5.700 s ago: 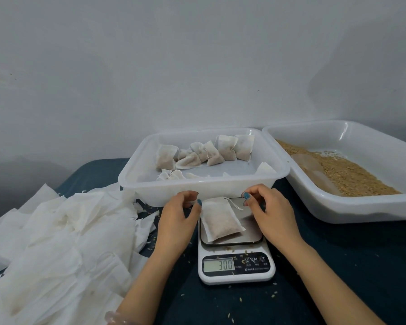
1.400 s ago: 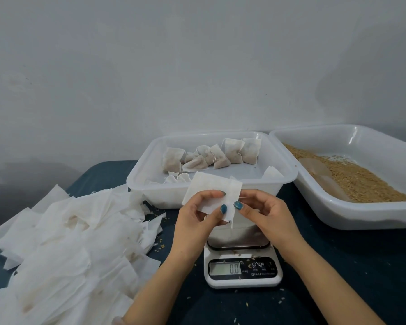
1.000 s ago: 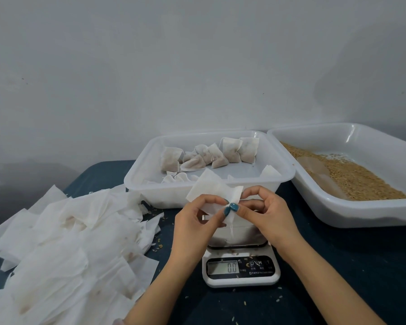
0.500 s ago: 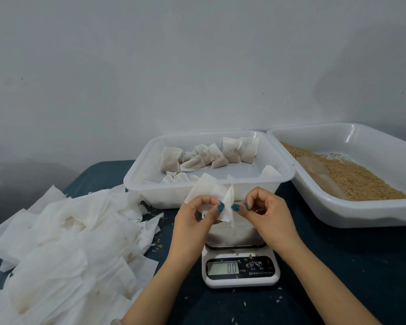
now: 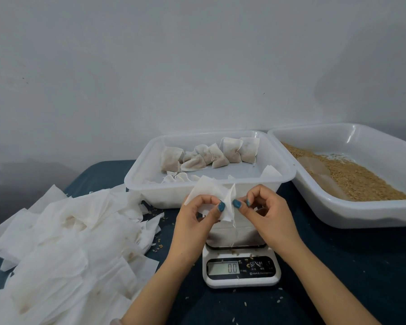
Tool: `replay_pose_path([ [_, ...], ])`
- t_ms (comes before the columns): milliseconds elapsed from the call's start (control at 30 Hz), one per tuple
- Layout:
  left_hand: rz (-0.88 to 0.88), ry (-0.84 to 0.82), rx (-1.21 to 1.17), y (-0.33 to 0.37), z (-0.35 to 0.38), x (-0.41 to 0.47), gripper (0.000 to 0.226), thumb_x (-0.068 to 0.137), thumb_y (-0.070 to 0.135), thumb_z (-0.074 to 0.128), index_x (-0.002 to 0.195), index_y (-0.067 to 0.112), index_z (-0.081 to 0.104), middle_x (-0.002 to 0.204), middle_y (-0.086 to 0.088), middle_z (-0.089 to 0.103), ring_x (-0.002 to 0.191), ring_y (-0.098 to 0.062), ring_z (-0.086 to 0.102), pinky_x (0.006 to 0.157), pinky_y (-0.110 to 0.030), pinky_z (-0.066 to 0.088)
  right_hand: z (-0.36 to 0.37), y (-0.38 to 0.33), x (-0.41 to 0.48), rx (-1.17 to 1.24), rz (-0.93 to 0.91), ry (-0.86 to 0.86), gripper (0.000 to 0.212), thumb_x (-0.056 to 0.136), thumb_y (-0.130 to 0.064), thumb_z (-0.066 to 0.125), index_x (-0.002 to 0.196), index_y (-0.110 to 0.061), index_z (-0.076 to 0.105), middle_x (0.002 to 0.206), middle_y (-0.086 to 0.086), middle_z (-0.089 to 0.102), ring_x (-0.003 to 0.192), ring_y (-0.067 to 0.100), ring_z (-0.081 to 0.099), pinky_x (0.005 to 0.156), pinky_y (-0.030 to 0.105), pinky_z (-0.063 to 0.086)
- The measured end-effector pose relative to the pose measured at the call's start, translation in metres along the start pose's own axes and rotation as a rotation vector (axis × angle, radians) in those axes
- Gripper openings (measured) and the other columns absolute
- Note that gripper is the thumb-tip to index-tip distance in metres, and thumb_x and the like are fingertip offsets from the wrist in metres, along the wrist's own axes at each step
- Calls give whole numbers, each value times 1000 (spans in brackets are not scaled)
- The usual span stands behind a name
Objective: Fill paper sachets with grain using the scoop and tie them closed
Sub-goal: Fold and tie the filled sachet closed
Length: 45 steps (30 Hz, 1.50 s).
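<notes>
Fingers [image 5: 206, 198] of the left hand [image 5: 192, 219] and right hand [image 5: 270, 214] pinch an empty paper sachet [image 5: 205, 190] just above the kitchen scale [image 5: 240, 270], apparently teasing its mouth apart. The grain tray [image 5: 361, 220] sits at two o'clock. Pulling too hard could tear the thin paper or snag the dangling string [image 5: 234, 228].

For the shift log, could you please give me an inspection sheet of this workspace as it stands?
Surface: dark blue table, stray grains around the scale.
Job's things: empty sachet held above the scale, which reads zero; filled sachets in middle tub; grain and scoop in right tub.
Clutter: pile of empty sachets, left.
Grippers: left hand and right hand both pinch the sachet.
Cables: nothing seen.
Surroundings: plain grey wall.
</notes>
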<state>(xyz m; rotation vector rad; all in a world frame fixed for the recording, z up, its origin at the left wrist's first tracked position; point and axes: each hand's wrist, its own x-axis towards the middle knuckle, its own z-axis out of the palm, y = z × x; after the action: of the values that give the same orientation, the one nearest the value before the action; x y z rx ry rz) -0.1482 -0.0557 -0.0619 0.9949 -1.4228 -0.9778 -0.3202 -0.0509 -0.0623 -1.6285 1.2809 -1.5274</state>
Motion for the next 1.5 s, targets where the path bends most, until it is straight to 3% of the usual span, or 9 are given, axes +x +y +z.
replay_pose_path([
  [233,64,79,146,3,-2,-2,12,86,29,74,83,40,70,123,17,49,103,-6,57,84,-20,46,0,2,-2,-86,-73,-20,27,84,-7,73,81,-30,61,80,-17,63,70,4,58,62,16,45],
  [333,141,146,232,5,-3,-5,4,80,42,72,81,44,68,133,26,36,125,4,39,99,-12,34,2,1,-4,-214,-170,-28,38,85,-8,70,87,-46,71,83,-12,63,73,11,59,63,20,47],
  [400,221,188,338,5,-2,-6,6,79,44,73,81,46,67,137,29,31,127,9,29,97,-3,25,3,1,-5,-281,-204,-25,43,87,-9,69,93,-52,72,81,-12,58,71,11,57,62,26,49],
  [600,393,244,568,3,3,-9,17,85,26,77,87,39,66,137,22,36,128,0,27,107,-31,26,4,0,-10,-530,-277,-34,20,86,-18,67,100,-31,74,86,-19,54,76,-1,56,62,16,42],
  [733,468,218,602,5,1,-10,7,91,33,66,95,36,61,136,17,44,134,-5,30,109,-26,23,1,-4,-12,-552,-345,-70,29,82,-32,52,97,-25,75,91,-17,55,84,1,53,64,20,46],
  [900,447,97,638,4,0,-8,5,97,32,48,99,29,51,133,16,55,135,-9,39,110,-29,29,3,-6,-13,-608,-497,-93,27,80,-45,65,87,-19,72,96,-9,48,88,5,43,66,19,40],
  [1033,387,47,603,1,0,-10,18,101,44,34,101,33,47,128,19,57,123,-3,48,101,-21,34,5,-5,-12,-607,-575,-34,23,85,-40,66,82,-19,74,94,-8,56,86,8,47,65,26,45],
  [1200,346,28,642,-1,-1,-12,13,99,54,27,97,44,36,96,20,55,92,-2,53,75,-18,39,6,-2,-12,-564,-646,-32,22,88,-33,64,87,-15,76,94,-7,70,89,12,57,70,30,51],
  [1500,366,24,775,3,-3,-13,32,98,58,14,95,31,31,66,12,48,60,-6,49,52,-24,28,4,-4,-11,-573,-660,80,22,89,-39,68,89,-19,76,103,-5,58,91,10,48,73,21,43],
])
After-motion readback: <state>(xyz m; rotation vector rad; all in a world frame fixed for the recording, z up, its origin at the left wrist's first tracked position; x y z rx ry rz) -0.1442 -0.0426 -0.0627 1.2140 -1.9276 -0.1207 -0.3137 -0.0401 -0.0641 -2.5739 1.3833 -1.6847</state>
